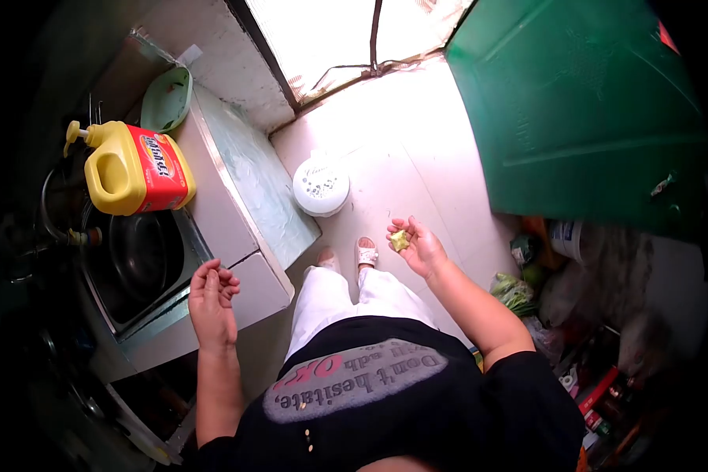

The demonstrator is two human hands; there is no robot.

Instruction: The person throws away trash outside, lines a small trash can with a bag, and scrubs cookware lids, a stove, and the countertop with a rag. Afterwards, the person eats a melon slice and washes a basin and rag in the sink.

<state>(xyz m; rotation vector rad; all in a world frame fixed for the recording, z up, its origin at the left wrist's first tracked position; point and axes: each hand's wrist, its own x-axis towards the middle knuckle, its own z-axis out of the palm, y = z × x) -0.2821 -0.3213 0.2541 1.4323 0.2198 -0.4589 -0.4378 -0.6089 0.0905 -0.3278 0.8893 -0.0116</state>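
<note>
My right hand (421, 248) is turned palm up over the floor, its fingers curled around a small yellow-green piece of vegetable or fruit (400, 240) whose kind I cannot make out. My left hand (214, 303) hovers at the counter edge (248, 295) beside the sink (118, 322). Its fingers are loosely bent and apart, with nothing visible in them. A dark round pan (138, 256) sits in the sink. Farther ahead on the floor stands a white round bin with a printed lid (321, 189).
A yellow pump jug with a red label (138, 169) stands by the sink, near a pale green basin (167, 98). A large green panel (574, 118) fills the upper right. Leafy vegetables (514, 293), bags and bottles crowd the right side. Beyond the floor is a bright doorway (346, 47).
</note>
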